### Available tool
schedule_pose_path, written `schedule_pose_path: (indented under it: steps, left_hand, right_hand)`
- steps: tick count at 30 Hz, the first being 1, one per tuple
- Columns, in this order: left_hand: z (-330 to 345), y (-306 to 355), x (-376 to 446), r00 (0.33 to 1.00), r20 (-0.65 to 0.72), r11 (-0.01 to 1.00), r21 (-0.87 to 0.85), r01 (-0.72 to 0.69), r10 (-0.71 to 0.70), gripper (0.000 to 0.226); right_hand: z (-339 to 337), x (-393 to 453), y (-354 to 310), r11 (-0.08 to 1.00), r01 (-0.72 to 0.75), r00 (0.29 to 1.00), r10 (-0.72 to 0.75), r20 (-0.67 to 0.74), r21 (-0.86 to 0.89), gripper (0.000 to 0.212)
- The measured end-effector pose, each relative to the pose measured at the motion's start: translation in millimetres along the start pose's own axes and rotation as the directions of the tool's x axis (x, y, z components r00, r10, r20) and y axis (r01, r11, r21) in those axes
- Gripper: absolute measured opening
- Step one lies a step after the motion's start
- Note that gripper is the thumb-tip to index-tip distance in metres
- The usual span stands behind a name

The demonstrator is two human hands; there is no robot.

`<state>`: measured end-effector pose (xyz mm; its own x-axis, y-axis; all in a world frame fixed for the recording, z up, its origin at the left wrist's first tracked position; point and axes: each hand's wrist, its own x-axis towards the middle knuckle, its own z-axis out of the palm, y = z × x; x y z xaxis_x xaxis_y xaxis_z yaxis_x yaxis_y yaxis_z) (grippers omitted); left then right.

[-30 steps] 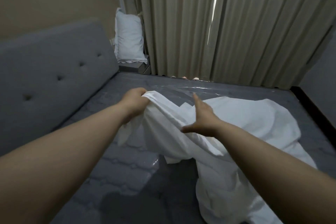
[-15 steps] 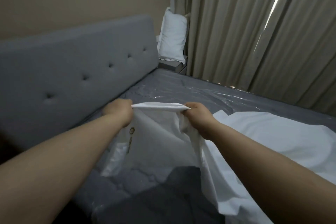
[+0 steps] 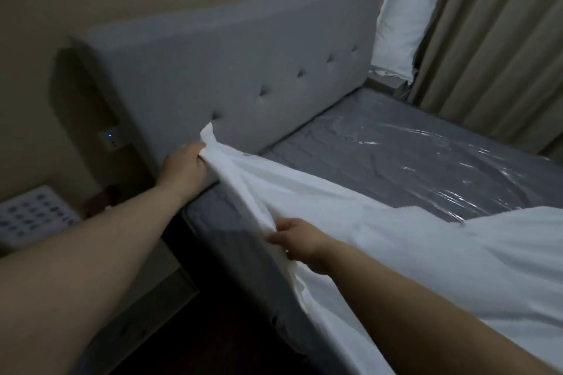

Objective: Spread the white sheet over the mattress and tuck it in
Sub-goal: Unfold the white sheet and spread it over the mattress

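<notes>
Both hands clamp the sheet (image 3: 350, 222): left hand (image 3: 182, 169) at mid-left corner, right hand (image 3: 300, 240) at centre, over mattress (image 3: 396, 155).

I can read no text, brand or number anywhere in my view. Left of my left hand (image 3: 182, 168), a pale panel (image 3: 29, 216) carries rows of dark marks too blurred to make out, and the wall plate (image 3: 112, 141) above it shows only a small blue light.
</notes>
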<state>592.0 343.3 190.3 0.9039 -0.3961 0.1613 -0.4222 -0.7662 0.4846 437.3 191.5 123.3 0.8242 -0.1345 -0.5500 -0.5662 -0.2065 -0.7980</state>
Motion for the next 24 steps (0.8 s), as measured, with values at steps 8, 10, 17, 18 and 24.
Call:
schedule_pose_path:
  steps: [8, 10, 17, 18, 24]
  left_hand:
    - [72.3, -145.9, -31.0, 0.63, 0.676, 0.813, 0.57, -0.117, -0.383, 0.031]
    - [78.4, -144.2, -33.7, 0.534, 0.737, 0.784, 0.587, -0.202, -0.414, 0.034]
    - [112.3, -100.6, 20.3, 0.612, 0.744, 0.894, 0.429, -0.128, -0.27, 0.041]
    - [121.9, -91.6, 29.2, 0.613, 0.749, 0.903, 0.41, -0.13, -0.252, 0.041]
    - [202.0, -66.7, 72.3, 0.546, 0.803, 0.94, 0.332, -0.078, -0.238, 0.044]
  right_hand:
    - [7.1, 59.2, 22.6, 0.969, -0.19, 0.981, 0.182, -0.062, -0.158, 0.024]
    - [-9.3, 71.0, 29.9, 0.956, -0.223, 0.971, 0.2, -0.133, -0.19, 0.024]
    - [-61.3, 118.6, 62.2, 0.901, -0.328, 0.935, 0.267, -0.231, -0.284, 0.028]
    - [-67.1, 125.4, 65.7, 0.888, -0.331, 0.935, 0.265, -0.235, -0.319, 0.027]
    - [-105.5, 185.9, 92.8, 0.83, -0.347, 0.935, 0.269, -0.232, -0.436, 0.033]
